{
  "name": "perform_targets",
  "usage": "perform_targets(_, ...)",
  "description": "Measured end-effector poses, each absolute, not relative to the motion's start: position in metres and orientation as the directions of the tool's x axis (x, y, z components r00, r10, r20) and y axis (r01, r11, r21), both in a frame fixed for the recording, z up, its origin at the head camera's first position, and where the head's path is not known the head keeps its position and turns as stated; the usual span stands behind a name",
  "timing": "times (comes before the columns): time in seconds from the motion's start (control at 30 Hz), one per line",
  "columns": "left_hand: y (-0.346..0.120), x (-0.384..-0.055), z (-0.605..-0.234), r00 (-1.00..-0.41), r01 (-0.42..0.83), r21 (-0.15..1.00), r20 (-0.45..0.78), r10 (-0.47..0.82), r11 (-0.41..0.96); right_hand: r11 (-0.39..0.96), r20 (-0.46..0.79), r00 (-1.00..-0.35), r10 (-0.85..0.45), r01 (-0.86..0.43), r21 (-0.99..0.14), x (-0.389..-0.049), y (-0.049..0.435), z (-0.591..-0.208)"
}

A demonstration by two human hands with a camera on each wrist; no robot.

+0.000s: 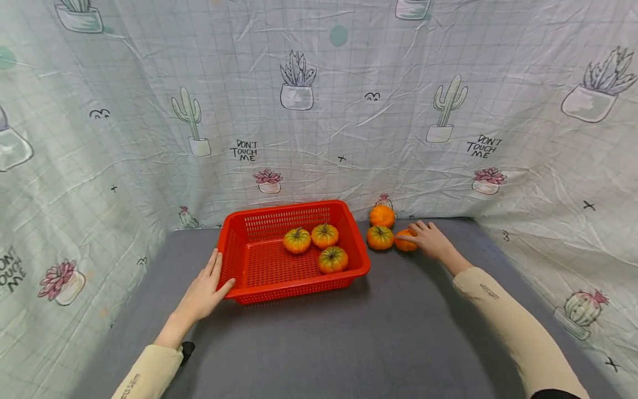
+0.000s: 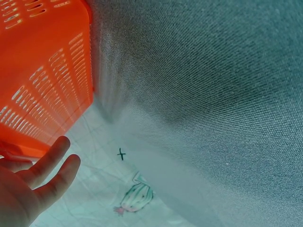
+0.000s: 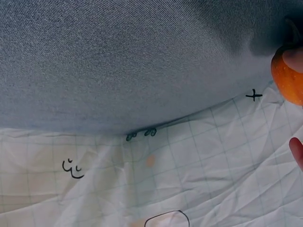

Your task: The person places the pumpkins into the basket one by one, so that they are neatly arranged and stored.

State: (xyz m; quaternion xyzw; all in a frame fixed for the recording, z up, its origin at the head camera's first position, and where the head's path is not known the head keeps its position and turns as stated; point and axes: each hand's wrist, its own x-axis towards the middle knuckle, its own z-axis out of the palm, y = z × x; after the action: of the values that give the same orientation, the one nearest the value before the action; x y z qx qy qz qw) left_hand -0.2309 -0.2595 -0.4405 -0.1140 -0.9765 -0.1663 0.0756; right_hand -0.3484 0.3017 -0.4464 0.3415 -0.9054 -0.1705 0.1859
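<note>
My left hand (image 1: 201,288) rests at the left front corner of a red plastic basket (image 1: 269,266), its fingers extended along the rim and thumb near the front. In the left wrist view two fingertips (image 2: 59,144) stand apart from the basket's slotted wall. Inside the basket sit three green-and-orange pumpkins (image 1: 297,241), grouped toward the right. My right hand (image 1: 431,241) reaches over a small orange pumpkin (image 1: 406,244), which it partly hides. The right wrist view has the thumb (image 3: 294,59) against this pumpkin and another finger apart from it.
Right of the basket, a green-and-orange pumpkin (image 1: 380,238) lies beside the one under my hand, with an orange pumpkin (image 1: 381,216) behind it near the back cloth. Grey fabric (image 1: 319,343) covers the table. White cloth (image 1: 319,133) with plant prints hangs behind and on both sides.
</note>
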Motion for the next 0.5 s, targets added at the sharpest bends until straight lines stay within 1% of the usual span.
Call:
perform_targets(0.23, -0.2595, -0.2303, -0.4407, -0.962, 0.25, 0.315, 0.186, 0.198, 0.916, 0.702, 0.162, -0.719, -0.676, -0.562, 0.438, -0.3507, 0.3005, -0.4487)
perform_targets(0.5, -0.2596, -0.2307, -0.4417, -0.962, 0.25, 0.313, 0.191, 0.198, 0.916, 0.711, 0.137, -0.75, -0.647, -0.53, 0.461, -0.3482, 0.3024, -0.4515)
